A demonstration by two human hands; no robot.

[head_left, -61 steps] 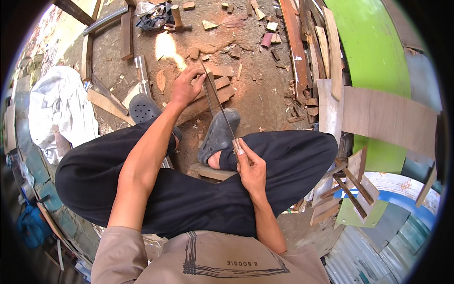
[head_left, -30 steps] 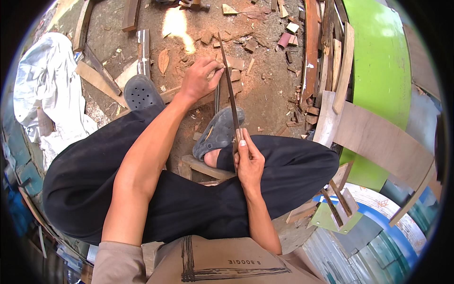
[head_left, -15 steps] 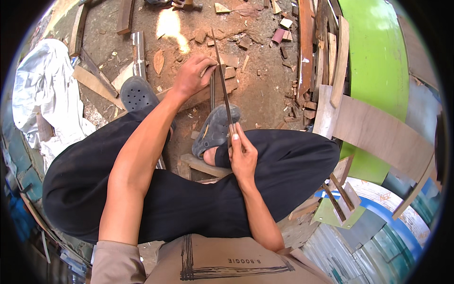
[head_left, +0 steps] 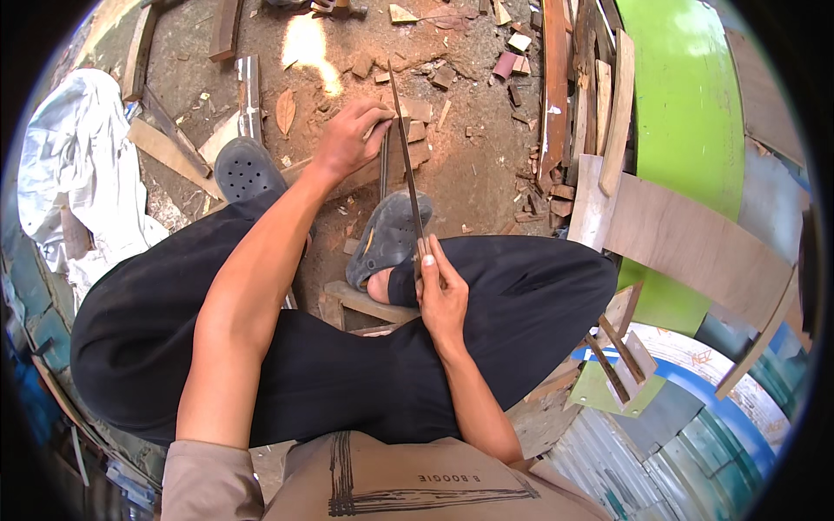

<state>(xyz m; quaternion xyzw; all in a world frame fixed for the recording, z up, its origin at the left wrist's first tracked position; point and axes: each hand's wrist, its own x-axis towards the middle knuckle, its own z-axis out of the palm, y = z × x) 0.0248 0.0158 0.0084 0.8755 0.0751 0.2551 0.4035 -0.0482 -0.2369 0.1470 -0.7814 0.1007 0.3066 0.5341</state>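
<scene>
My right hand (head_left: 443, 300) is closed round the handle end of a long, thin, dark blade (head_left: 406, 165), seen edge-on and looking like a handsaw. The blade points away from me and narrows toward its far tip. Near that far part my left hand (head_left: 349, 143) is closed, its fingertips pressed together right beside the blade. What they pinch is too small to make out. Under these fingers a narrow dark strip (head_left: 384, 169) runs back toward my right shoe (head_left: 391, 233); I cannot tell whether the fingers touch it.
Wood offcuts (head_left: 443, 78) litter the dirt ground ahead. Long boards (head_left: 556, 95) and a green panel (head_left: 686, 113) lie at the right. A white cloth (head_left: 82, 165) is at the left. Beneath my right foot is a low wooden frame (head_left: 369, 306).
The whole view has shifted slightly, so things sit a little further left. Both hands keep nearly the same places relative to the blade.
</scene>
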